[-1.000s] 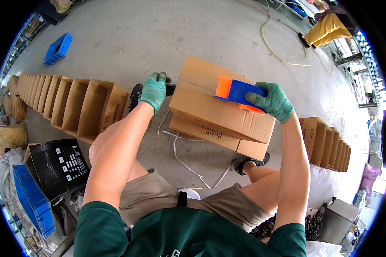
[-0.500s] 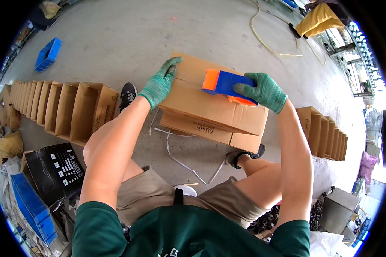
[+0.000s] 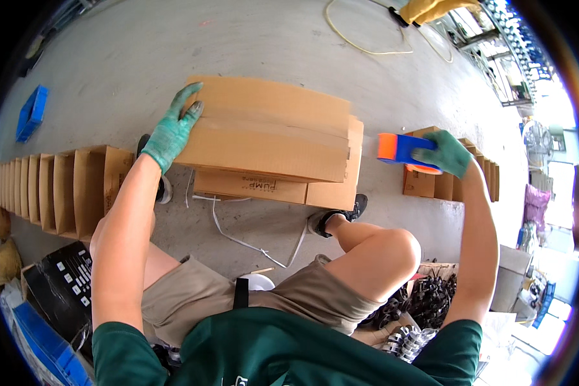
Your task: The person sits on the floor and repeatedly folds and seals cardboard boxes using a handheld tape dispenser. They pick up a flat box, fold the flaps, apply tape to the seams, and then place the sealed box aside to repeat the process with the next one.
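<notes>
cardboard box [image 3: 270,132] sits on top of a second closed box [image 3: 251,186], both on the concrete floor [image 3: 109,58] in front of the seated person's knees; its top flaps are shut and a strip of clear tape [image 3: 270,125] runs along the seam; left hand [image 3: 170,132], in a green glove, lies flat with fingers spread on the box's left top corner, pressing down, which looks meant to keep the flaps closed and the box steady; it grasps nothing, only bears on the cardboard; right hand [image 3: 447,153], also gloved, is closed around a blue and orange tape dispenser [image 3: 399,149], held just off the box's right edge, orange end toward the box, not touching it as far as can be told; a faint run of tape seems to bridge the gap, hard to be sure;

edges and room: a row of open cartons [image 3: 64,186] stands upright to the left, near the left elbow; another row of cartons [image 3: 453,180] stands to the right, just behind the dispenser, so that side is tight; loose white strapping [image 3: 251,241] lies on the floor between the feet; floor beyond the box shows open concrete with a yellow hose [image 3: 367,38] far off; a blue crate [image 3: 32,112] sits well apart at far left.
</notes>
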Demonstrator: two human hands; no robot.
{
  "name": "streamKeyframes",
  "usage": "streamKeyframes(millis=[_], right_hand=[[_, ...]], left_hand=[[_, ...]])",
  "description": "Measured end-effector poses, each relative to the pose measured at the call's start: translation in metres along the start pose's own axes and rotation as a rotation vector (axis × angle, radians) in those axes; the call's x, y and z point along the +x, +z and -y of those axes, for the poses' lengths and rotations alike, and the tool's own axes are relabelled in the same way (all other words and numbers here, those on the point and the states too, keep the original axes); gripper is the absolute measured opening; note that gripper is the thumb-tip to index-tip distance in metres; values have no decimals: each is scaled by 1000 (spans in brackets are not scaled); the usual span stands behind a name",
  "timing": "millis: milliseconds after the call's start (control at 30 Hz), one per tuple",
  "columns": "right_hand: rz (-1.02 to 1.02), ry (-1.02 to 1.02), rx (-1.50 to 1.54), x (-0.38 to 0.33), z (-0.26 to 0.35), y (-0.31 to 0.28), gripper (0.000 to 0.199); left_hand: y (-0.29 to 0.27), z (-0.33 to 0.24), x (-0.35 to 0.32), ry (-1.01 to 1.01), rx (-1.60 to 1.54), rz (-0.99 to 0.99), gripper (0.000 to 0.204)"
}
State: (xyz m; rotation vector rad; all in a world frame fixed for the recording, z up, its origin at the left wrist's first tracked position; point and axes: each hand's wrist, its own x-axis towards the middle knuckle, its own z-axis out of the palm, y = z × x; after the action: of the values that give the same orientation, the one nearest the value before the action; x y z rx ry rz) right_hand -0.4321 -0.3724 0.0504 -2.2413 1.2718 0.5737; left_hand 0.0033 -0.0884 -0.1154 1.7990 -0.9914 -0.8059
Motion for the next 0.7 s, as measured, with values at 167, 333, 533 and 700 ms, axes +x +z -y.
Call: streamKeyframes(millis=[167, 333, 533, 700], right_hand=[[91, -18, -89, 39, 26, 26, 42], [84, -199, -41, 58, 60, 53, 46], [189, -246, -682, 50, 108, 104, 25], [-176, -155, -274, 96, 53, 178, 34]], left_hand=[[1, -12, -3, -53, 32, -8, 50], [4, -9, 1, -57, 28, -9, 56], [-3, 1, 1, 27, 58, -19, 58], [-2, -2, -1, -21, 28, -6, 61]])
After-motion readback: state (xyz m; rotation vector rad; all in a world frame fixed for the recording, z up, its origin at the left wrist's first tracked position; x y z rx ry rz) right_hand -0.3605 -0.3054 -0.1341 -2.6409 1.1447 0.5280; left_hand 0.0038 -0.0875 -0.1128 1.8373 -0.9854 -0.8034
